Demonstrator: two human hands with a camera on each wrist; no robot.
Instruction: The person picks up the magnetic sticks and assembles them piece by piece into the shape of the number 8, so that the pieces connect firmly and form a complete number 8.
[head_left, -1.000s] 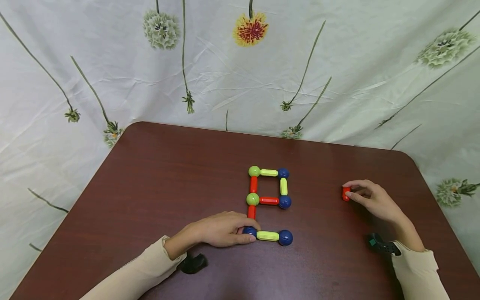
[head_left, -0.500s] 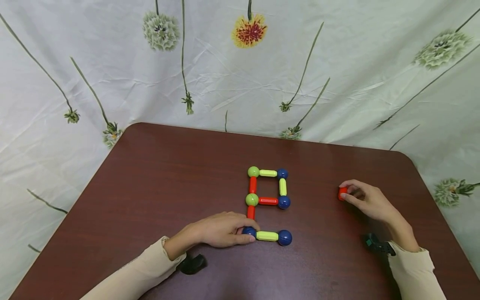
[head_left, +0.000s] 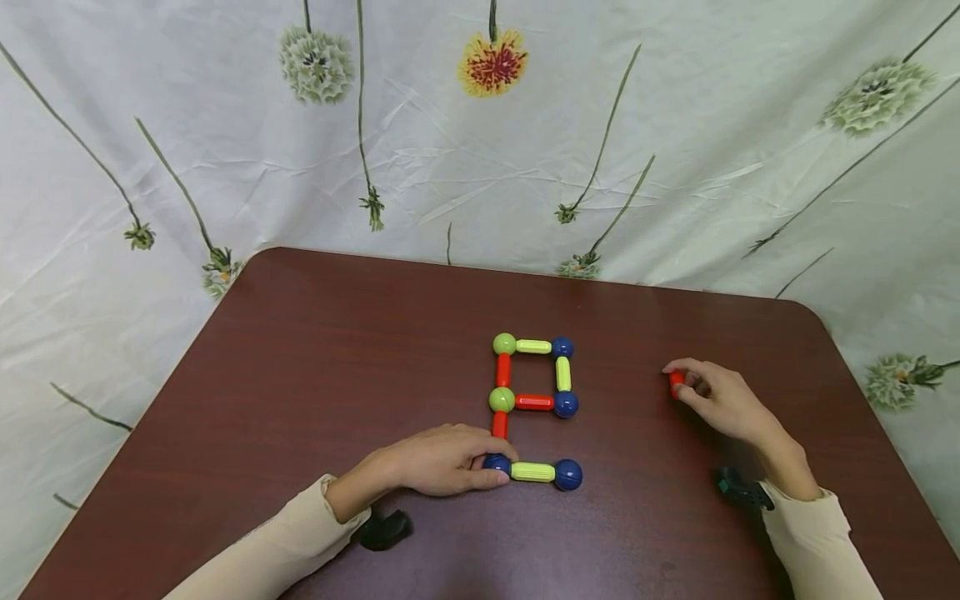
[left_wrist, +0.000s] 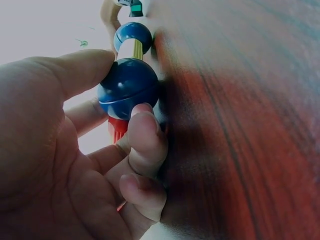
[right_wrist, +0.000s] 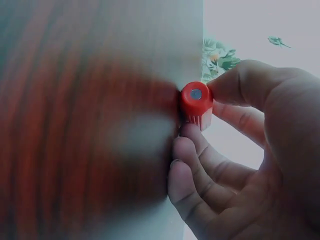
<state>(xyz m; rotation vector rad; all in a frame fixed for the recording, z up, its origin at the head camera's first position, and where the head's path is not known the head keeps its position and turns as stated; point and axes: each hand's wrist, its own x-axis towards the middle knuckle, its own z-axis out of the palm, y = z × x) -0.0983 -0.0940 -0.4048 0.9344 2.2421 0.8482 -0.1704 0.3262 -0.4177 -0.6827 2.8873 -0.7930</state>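
Magnetic rods and balls lie joined on the brown table. At the top, green balls [head_left: 505, 343] and blue balls [head_left: 566, 404] form the corners of a square of red and yellow rods. A red rod [head_left: 500, 424] runs down from its lower left corner towards a blue ball [left_wrist: 127, 85]. My left hand [head_left: 438, 458] holds that ball between thumb and fingers, partly covering it. A yellow rod [head_left: 532, 472] leads right from it to another blue ball [head_left: 568, 474]. To the right of the figure, my right hand [head_left: 727, 402] pinches a loose red magnetic rod [right_wrist: 197, 102], its metal-tipped end showing, close against the tabletop.
The dark brown table [head_left: 360, 333] has rounded far corners. Behind it hangs a pale cloth [head_left: 420, 150] printed with flowers. Dark wrist-worn devices sit at the left wrist [head_left: 385, 530] and the right wrist [head_left: 742, 488].
My right hand has slid a little to the left with the red magnetic rod. The left hand keeps its hold on the blue ball. The head view has shifted slightly.
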